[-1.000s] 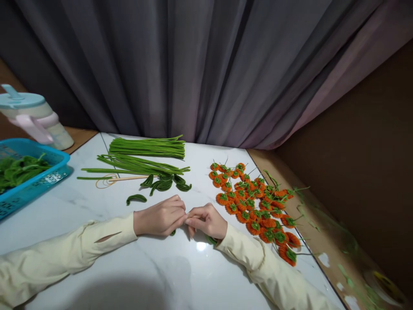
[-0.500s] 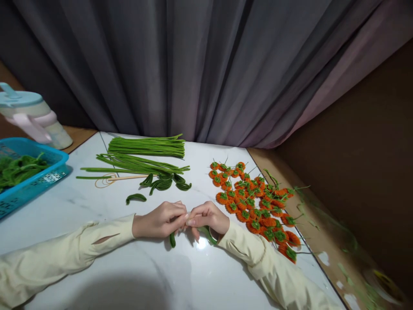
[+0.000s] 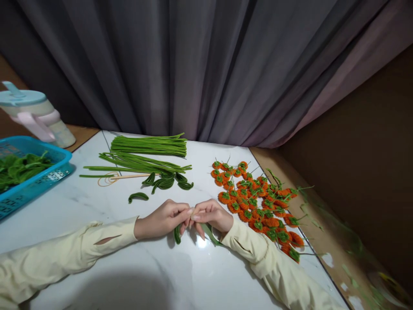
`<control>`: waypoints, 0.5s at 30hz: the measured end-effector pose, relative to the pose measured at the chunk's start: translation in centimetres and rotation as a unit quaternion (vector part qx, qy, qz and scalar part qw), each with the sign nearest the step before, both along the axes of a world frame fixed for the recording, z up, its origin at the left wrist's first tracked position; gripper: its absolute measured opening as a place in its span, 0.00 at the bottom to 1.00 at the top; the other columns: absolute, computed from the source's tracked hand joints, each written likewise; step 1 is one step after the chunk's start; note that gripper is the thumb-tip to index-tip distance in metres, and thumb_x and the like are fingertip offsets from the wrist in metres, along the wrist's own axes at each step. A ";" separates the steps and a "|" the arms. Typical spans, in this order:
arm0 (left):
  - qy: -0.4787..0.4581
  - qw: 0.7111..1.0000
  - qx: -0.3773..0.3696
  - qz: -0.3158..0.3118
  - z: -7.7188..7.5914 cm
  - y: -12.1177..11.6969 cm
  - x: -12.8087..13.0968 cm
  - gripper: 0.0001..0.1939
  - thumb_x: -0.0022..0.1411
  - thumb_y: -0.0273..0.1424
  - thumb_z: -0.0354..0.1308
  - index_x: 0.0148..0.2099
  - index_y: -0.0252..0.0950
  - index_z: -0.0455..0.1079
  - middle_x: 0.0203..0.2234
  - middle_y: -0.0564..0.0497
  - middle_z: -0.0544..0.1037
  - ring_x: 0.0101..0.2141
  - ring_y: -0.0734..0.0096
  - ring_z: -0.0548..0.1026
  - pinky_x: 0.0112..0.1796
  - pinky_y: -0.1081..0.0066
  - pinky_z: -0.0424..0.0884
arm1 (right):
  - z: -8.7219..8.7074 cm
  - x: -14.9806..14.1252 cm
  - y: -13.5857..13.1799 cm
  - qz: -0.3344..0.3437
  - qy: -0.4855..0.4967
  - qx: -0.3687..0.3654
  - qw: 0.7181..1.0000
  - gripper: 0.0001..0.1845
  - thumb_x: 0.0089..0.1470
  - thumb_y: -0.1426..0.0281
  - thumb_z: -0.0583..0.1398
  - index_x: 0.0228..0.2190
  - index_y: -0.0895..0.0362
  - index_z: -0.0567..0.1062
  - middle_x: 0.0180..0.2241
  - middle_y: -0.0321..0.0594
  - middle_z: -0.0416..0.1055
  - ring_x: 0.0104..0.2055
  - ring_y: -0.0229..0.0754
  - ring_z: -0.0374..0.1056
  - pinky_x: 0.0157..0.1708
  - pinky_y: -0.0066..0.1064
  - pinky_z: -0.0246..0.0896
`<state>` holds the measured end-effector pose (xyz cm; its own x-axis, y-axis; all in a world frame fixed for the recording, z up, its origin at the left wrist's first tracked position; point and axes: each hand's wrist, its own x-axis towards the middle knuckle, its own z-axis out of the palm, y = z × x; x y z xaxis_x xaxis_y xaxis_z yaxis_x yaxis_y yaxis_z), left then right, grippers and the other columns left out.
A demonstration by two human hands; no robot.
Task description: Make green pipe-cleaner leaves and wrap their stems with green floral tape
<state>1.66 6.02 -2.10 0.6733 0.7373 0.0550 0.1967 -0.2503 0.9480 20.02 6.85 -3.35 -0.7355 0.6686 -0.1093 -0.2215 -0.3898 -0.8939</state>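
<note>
Above the white marbled table my left hand and my right hand meet, fingertips pinched together. A dark green fuzzy pipe-cleaner leaf pokes out under my left fingers, its upper part hidden. From my right hand a flat green strip, like floral tape, trails down toward the wrist. What lies between the fingertips is too small to make out. Beyond my left hand lie a single curved leaf and a small group of leaves.
Bright green pipe cleaners lie at the back, with a thin wooden stick in front. Orange pipe-cleaner persimmons with green tops cover the right side. At left stand a blue basket of green leaves and a lidded cup.
My hands have shifted slightly right, fingertips still together. The leaf under my left hand and the green strip under my right now show more.
</note>
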 end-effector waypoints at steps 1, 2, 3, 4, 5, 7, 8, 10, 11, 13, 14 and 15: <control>0.002 1.000 0.005 0.008 0.0 0.0 0.0 0.24 0.67 0.43 0.43 0.25 0.32 0.64 0.15 0.53 0.70 0.19 0.77 0.69 0.25 0.77 0.67 | -0.1 0.0 0.0 -0.007 0.005 0.002 1.000 0.10 0.44 0.68 0.65 0.23 0.65 0.76 0.17 0.39 0.72 0.13 0.35 0.64 0.18 0.26 0.58; 0.004 1.000 0.005 0.015 0.0 0.0 0.0 0.24 0.67 0.43 0.42 0.25 0.32 0.64 0.16 0.52 0.70 0.19 0.77 0.69 0.25 0.77 0.67 | -0.1 -0.1 0.0 -0.015 0.009 0.005 1.000 0.11 0.45 0.68 0.65 0.23 0.65 0.76 0.19 0.40 0.72 0.13 0.34 0.64 0.18 0.26 0.57; 0.006 1.000 0.004 0.022 -0.1 0.1 0.0 0.25 0.67 0.43 0.42 0.25 0.32 0.64 0.16 0.52 0.71 0.19 0.77 0.70 0.25 0.77 0.67 | -0.2 -0.1 0.0 -0.022 0.011 0.010 1.000 0.11 0.45 0.67 0.65 0.23 0.65 0.76 0.19 0.41 0.73 0.14 0.34 0.64 0.18 0.26 0.57; 0.007 1.000 0.004 0.029 -0.1 0.1 0.1 0.25 0.67 0.44 0.42 0.25 0.32 0.65 0.16 0.52 0.71 0.19 0.77 0.70 0.26 0.77 0.67 | -0.2 -0.1 0.0 -0.030 0.011 0.015 0.999 0.12 0.46 0.67 0.64 0.23 0.66 0.76 0.19 0.41 0.73 0.14 0.34 0.64 0.19 0.27 0.57; 0.007 0.999 0.002 0.035 -0.1 0.1 0.1 0.26 0.67 0.45 0.41 0.24 0.32 0.65 0.16 0.52 0.71 0.19 0.77 0.70 0.26 0.76 0.67 | -0.3 -0.2 -0.1 -0.035 0.008 0.023 0.999 0.12 0.47 0.67 0.63 0.24 0.66 0.76 0.18 0.41 0.72 0.14 0.34 0.64 0.19 0.27 0.57; 0.005 0.999 -0.012 0.041 -0.3 0.2 0.2 0.27 0.66 0.46 0.42 0.24 0.32 0.65 0.17 0.51 0.71 0.20 0.77 0.70 0.27 0.76 0.67 | -0.3 -0.2 -0.2 -0.044 0.000 0.034 0.998 0.12 0.49 0.66 0.62 0.24 0.65 0.75 0.16 0.40 0.71 0.14 0.35 0.64 0.19 0.27 0.57; 0.002 0.999 -0.030 0.043 -0.4 0.2 0.3 0.27 0.65 0.47 0.42 0.24 0.32 0.64 0.17 0.52 0.71 0.20 0.76 0.70 0.27 0.76 0.67 | -0.3 -0.3 -0.3 -0.052 -0.005 0.037 0.998 0.13 0.49 0.66 0.62 0.24 0.65 0.75 0.14 0.39 0.70 0.15 0.36 0.64 0.18 0.26 0.57; -0.010 0.995 -0.083 0.046 -0.6 0.4 0.5 0.27 0.64 0.49 0.43 0.24 0.33 0.64 0.16 0.52 0.70 0.19 0.77 0.68 0.25 0.76 0.66 | -0.2 -0.4 -0.4 -0.073 -0.013 0.042 0.996 0.14 0.49 0.64 0.63 0.23 0.65 0.74 0.14 0.38 0.69 0.14 0.35 0.63 0.18 0.26 0.56; -0.015 0.993 -0.110 0.048 -0.7 0.5 0.5 0.28 0.63 0.50 0.43 0.24 0.33 0.63 0.16 0.53 0.69 0.18 0.77 0.67 0.24 0.76 0.65 | -0.2 -0.4 -0.5 -0.085 -0.016 0.044 0.995 0.14 0.48 0.64 0.63 0.23 0.64 0.74 0.14 0.38 0.69 0.14 0.35 0.62 0.18 0.26 0.56; -0.021 0.989 -0.140 0.048 -0.6 0.7 0.5 0.29 0.63 0.51 0.42 0.24 0.32 0.63 0.16 0.53 0.68 0.19 0.77 0.66 0.25 0.75 0.65 | -0.2 -0.4 -0.5 -0.103 -0.021 0.051 0.993 0.15 0.47 0.63 0.63 0.22 0.64 0.73 0.14 0.38 0.70 0.13 0.34 0.61 0.18 0.26 0.56; -0.023 0.989 -0.141 0.042 -0.5 0.9 0.5 0.29 0.64 0.51 0.41 0.24 0.32 0.63 0.17 0.53 0.68 0.20 0.77 0.66 0.26 0.75 0.65 | -0.3 -0.4 -0.4 -0.109 -0.024 0.056 0.992 0.16 0.48 0.62 0.63 0.22 0.64 0.73 0.14 0.38 0.69 0.13 0.34 0.61 0.18 0.26 0.56; -0.022 0.990 -0.135 0.033 -0.2 1.0 0.4 0.28 0.64 0.50 0.42 0.25 0.32 0.63 0.18 0.53 0.68 0.21 0.77 0.67 0.28 0.75 0.65 | -0.4 -0.3 -0.4 -0.115 -0.027 0.061 0.991 0.16 0.48 0.62 0.63 0.22 0.64 0.73 0.14 0.37 0.69 0.13 0.33 0.61 0.18 0.25 0.55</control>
<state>2.04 7.06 -2.35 0.6252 0.7710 -0.1210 0.1602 0.0250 0.9868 19.69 6.44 -3.73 -0.5571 0.8288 -0.0519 -0.2424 -0.2221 -0.9444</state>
